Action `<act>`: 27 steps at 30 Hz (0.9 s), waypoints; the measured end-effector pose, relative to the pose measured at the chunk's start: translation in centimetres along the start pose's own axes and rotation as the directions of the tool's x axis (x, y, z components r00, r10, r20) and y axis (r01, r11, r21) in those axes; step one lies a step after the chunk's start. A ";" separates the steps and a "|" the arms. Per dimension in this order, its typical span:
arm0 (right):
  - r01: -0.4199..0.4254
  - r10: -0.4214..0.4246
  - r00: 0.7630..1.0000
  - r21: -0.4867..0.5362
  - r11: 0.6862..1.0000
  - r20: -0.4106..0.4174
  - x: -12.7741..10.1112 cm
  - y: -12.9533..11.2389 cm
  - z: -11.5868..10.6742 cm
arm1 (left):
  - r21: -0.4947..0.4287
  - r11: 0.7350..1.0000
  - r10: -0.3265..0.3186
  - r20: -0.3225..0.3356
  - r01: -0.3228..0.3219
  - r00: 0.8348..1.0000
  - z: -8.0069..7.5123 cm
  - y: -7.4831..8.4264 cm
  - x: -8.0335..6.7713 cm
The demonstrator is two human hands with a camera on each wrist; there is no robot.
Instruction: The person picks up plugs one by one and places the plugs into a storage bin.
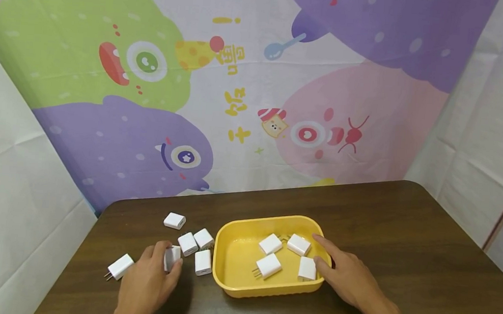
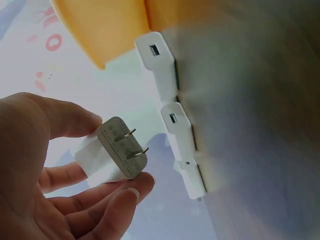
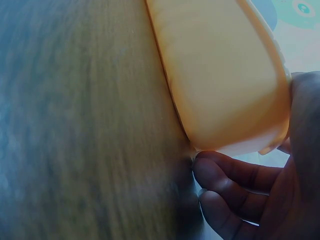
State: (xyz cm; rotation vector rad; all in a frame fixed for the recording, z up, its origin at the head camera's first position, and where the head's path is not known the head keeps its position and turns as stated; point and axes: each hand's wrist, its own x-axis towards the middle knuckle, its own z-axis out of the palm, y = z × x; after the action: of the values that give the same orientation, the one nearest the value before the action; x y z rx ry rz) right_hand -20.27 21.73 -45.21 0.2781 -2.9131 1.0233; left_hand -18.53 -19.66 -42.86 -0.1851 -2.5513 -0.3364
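My left hand (image 1: pixel 146 279) pinches a white charger plug (image 1: pixel 172 258) between thumb and fingers. In the left wrist view, the two metal prongs of this charger plug (image 2: pixel 122 147) point away from the palm. My right hand (image 1: pixel 350 278) grips the right end of a yellow plastic basket (image 1: pixel 241 289), with thumb and index finger over the rim. Its other fingers (image 3: pixel 225 175) curl against the outside wall in the right wrist view. Several white charger plugs lie inside the basket, among them one plug (image 1: pixel 268 265) with its prongs toward the left.
Between left hand and basket lie several more plugs, one (image 1: pixel 203 262) right beside the basket wall. Another plug (image 1: pixel 174 220) lies farther back, and one (image 1: pixel 120 266) lies left of the left hand. The dark wooden table (image 1: pixel 404 238) meets a cartoon-printed cloth (image 1: pixel 242 166) behind.
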 end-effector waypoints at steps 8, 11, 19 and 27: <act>0.001 -0.001 1.000 0.000 1.000 -0.010 0.1 0.2 0.2 | -0.034 0.999 0.006 -0.031 -0.007 0.999 -0.1 1.1 0.3; 0.000 0.000 1.000 0.001 1.000 -0.010 0.1 0.2 0.3 | -0.041 0.999 0.013 -0.051 -0.015 0.999 -0.2 1.4 0.4; 0.004 -0.004 1.000 -0.002 1.000 -0.006 0.1 0.1 0.1 | -0.049 0.997 0.055 -0.107 -0.060 0.993 -0.1 2.0 0.7; -0.015 0.015 1.000 -0.007 1.000 -0.001 0.2 0.2 0.2 | -0.054 0.994 0.083 -0.136 -0.091 0.987 0.0 2.5 1.0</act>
State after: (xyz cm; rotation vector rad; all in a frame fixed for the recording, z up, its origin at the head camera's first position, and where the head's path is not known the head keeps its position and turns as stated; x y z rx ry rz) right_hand -20.54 21.70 -45.51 0.2561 -2.9218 1.0148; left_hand -18.85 -17.17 -41.87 -0.2859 -2.3944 -0.3791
